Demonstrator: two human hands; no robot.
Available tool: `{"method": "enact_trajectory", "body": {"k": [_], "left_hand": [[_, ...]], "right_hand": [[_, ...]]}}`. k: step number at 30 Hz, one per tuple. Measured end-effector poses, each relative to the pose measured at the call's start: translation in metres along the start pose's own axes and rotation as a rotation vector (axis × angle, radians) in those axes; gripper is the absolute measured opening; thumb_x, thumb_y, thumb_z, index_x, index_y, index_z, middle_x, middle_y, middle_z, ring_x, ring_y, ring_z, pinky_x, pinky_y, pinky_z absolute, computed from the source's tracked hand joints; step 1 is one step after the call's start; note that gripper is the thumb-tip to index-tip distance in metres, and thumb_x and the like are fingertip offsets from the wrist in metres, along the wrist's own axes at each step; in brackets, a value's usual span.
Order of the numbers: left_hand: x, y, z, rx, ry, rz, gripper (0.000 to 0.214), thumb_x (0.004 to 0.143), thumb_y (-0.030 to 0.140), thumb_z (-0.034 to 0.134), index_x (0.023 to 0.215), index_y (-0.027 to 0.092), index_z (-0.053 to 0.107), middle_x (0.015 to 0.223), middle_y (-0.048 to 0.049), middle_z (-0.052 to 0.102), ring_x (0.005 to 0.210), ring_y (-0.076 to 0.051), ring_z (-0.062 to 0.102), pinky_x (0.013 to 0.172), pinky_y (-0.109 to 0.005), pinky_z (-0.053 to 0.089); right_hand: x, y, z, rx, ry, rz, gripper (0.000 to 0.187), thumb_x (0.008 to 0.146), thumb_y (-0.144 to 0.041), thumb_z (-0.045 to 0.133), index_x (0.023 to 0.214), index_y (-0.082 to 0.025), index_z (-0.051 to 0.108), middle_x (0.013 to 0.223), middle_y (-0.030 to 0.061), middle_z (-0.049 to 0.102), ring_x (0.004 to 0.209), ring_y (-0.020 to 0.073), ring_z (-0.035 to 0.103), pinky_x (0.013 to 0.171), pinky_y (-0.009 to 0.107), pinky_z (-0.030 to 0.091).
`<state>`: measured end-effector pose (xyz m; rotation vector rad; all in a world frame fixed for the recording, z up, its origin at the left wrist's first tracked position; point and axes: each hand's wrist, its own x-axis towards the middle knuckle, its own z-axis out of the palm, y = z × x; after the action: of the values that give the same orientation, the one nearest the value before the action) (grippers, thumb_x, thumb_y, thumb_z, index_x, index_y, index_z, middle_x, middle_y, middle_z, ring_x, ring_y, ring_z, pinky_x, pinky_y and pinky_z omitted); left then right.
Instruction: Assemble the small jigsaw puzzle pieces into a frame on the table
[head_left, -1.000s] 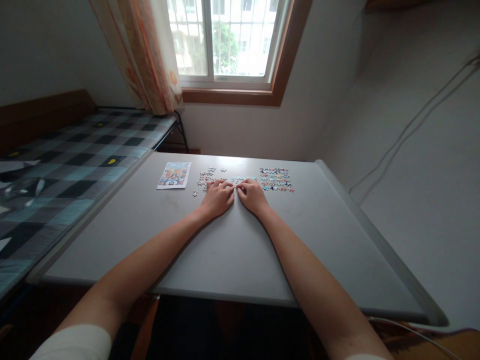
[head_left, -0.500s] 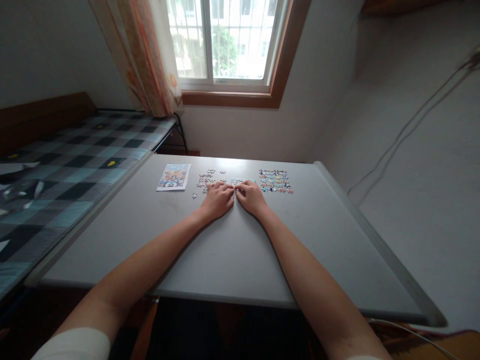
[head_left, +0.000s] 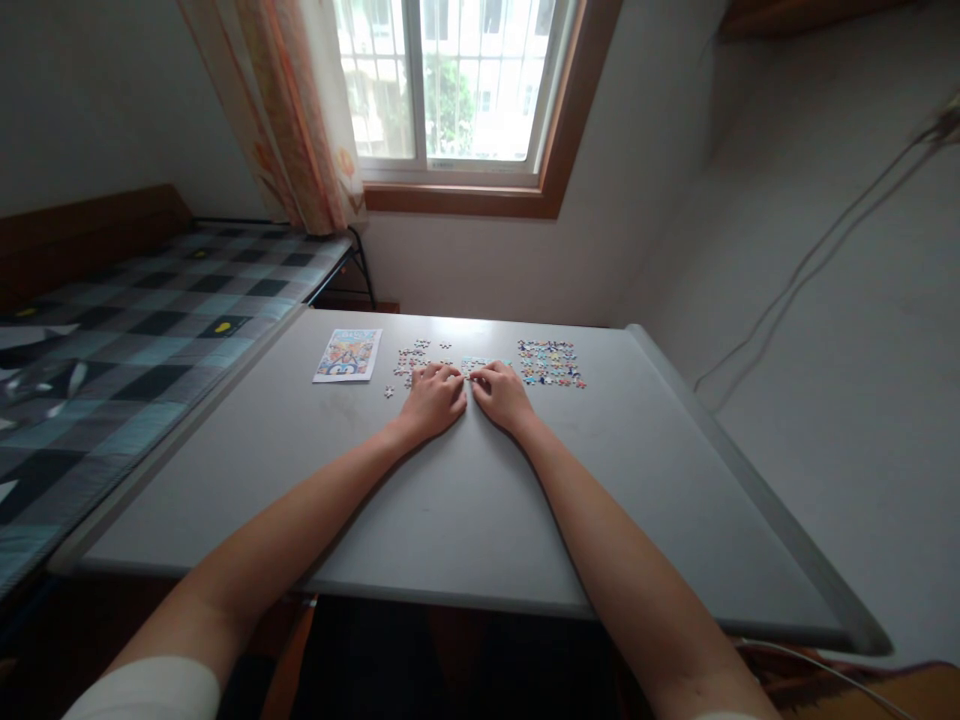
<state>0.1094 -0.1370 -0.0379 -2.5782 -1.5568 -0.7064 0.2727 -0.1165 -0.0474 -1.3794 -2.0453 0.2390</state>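
The left hand (head_left: 435, 397) and right hand (head_left: 501, 395) are resting on the table (head_left: 480, 510), fingers curling, tips nearly meeting; whether they are pinching anything, I cannot tell. From them, a pale-blue puzzle section (head_left: 486, 361) is lying at twelve o'clock, loose pieces (head_left: 411, 357) at ten, a piece cluster (head_left: 551, 362) at two. Pieces are looking light, stiff, probably tearable at the tabs; opposite edges are offering the safest grip.

A barred window (head_left: 480, 85) (wood-framed) brightens pale walls (head_left: 480, 260) beside a checkered bed (head_left: 172, 300).
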Motion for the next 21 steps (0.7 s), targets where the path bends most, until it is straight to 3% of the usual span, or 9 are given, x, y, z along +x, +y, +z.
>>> {"method": "enact_trajectory", "body": {"k": [21], "left_hand": [[0.0003,0.0024,-0.0039,0.016,-0.044,-0.022,0.029,0.088,0.032,0.045,0.107,0.022,0.066,0.119,-0.0073,0.061,0.115,-0.025,0.044,0.097,-0.044,0.029]], "right_hand": [[0.001,0.0011,0.0003,0.02,-0.002,-0.001,0.021,0.083,-0.023,0.054,0.094,-0.02,0.072,0.095,0.0069,0.061,0.094,0.0202,0.055,0.09,0.034,0.042]]}}
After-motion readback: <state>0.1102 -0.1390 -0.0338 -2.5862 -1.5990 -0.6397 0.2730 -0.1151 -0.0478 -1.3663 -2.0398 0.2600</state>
